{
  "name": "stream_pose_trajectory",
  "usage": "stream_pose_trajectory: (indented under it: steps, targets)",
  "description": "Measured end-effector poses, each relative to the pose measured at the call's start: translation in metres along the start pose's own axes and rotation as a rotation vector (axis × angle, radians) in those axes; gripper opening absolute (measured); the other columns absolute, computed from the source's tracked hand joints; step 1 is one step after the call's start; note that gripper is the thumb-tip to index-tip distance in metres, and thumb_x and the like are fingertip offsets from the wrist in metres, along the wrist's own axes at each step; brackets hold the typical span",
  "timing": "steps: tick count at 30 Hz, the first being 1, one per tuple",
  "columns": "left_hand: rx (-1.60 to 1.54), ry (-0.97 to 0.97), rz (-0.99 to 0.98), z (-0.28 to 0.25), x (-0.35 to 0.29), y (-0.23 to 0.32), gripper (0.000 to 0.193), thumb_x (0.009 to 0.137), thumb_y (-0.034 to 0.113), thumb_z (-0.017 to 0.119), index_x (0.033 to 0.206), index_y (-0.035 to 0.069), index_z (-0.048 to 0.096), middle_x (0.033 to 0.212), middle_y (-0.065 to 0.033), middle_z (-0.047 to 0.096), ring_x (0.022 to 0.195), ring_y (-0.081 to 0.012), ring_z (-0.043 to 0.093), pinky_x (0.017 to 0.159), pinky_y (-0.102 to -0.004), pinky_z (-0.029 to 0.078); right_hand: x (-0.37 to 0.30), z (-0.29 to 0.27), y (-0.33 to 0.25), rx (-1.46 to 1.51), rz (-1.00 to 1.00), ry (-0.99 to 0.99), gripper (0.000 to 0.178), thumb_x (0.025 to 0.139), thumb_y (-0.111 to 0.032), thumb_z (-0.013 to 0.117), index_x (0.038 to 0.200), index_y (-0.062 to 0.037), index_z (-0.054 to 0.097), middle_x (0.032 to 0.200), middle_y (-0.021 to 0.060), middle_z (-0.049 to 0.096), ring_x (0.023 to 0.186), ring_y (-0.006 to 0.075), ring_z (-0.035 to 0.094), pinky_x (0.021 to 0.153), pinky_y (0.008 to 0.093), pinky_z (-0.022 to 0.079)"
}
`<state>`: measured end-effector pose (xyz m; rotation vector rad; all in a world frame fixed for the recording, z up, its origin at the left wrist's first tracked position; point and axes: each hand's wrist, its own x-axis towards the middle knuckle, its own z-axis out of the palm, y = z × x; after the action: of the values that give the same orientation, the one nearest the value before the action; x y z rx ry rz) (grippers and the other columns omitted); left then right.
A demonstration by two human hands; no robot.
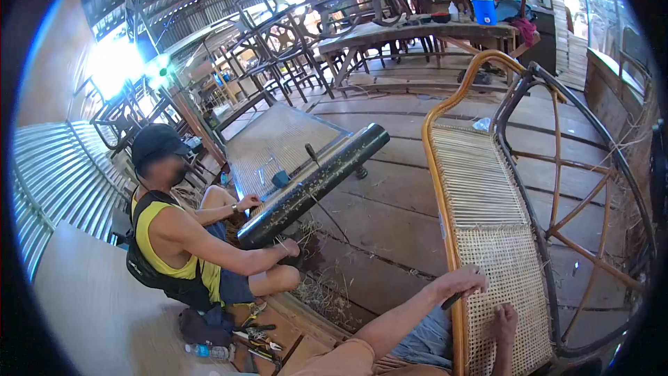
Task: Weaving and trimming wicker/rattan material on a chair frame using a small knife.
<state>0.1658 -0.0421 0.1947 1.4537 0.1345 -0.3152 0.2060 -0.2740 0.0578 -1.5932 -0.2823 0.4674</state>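
A long rattan chair frame (433, 160) leans in front of me. Straight cane strands fill its upper panel, and an open-weave cane panel (497, 257) its lower one. My left hand (465, 281) is closed at the panel's left edge, over the rattan rail. A short dark handle (451, 301) sticks out below that fist; the rest of this tool is hidden. Lower and to the right, my right hand (506, 322) is over the woven panel with its fingers curled together. Whatever it pinches, perhaps a strand, is too small to make out.
At left a co-worker in a yellow top (181, 237) handles a dark cylinder (313, 184) beside a framed cane sheet (278, 141). Pliers and other hand tools (261, 341) lie near a water bottle (209, 351). A dark curved frame (591, 118) stands right. Stacked chairs fill the back.
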Motion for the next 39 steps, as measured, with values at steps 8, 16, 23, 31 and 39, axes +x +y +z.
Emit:
stream_pose_trajectory:
  steps: [8,16,23,31,39]
  targets:
    - [-0.010,-0.176,0.080,0.045,0.082,-0.053,0.036,0.087,0.036,0.051,0.073,0.003,0.049,0.063,-0.0023,0.043,0.042,-0.0104,0.038,0.038,-0.0279,0.037,-0.022,-0.099,-0.076,0.214,-0.121,0.500,0.022,0.095,-0.027,0.043,0.090,-0.0061,0.047,0.068,0.0006,0.036,0.059,0.0096,0.036,0.055,0.0256,0.035]
    - [0.869,-0.318,0.168,0.147,0.139,-0.152,0.024,0.081,0.015,0.050,0.071,-0.003,0.063,0.062,-0.0187,0.058,0.061,-0.0341,0.055,0.059,-0.0420,0.046,-0.032,-0.127,-0.066,0.501,-0.122,0.643,0.022,0.094,-0.022,0.048,0.108,-0.0053,0.049,0.071,-0.0004,0.041,0.061,0.0092,0.039,0.057,0.0235,0.037]
    - [-0.117,-0.172,-0.273,0.135,0.138,-0.198,0.026,0.081,0.025,0.054,0.094,0.004,0.061,0.082,-0.0162,0.063,0.073,-0.0257,0.060,0.063,-0.0398,0.047,-0.016,-0.083,-0.055,-0.816,-0.368,0.378,0.026,0.089,-0.020,0.051,0.101,0.0012,0.058,0.101,0.0148,0.061,0.096,0.0277,0.057,0.083,0.0369,0.043]
    - [1.040,-0.547,-0.052,0.053,0.115,-0.049,0.024,0.082,0.019,0.049,0.080,-0.002,0.059,0.059,-0.0115,0.055,0.047,-0.0208,0.054,0.050,-0.0359,0.045,-0.025,-0.084,-0.058,-0.519,0.159,0.137,0.023,0.085,-0.023,0.052,0.090,-0.0007,0.057,0.082,0.0172,0.058,0.076,0.0290,0.057,0.068,0.0391,0.043]
    - [1.473,-0.494,-0.211,0.098,0.100,-0.036,0.026,0.082,0.023,0.047,0.086,0.004,0.063,0.078,-0.0166,0.063,0.073,-0.0344,0.061,0.068,-0.0444,0.048,-0.045,-0.092,-0.045,-0.442,0.338,0.030,0.029,0.085,-0.028,0.052,0.083,0.0002,0.057,0.070,0.0159,0.055,0.066,0.0287,0.056,0.062,0.0409,0.042]
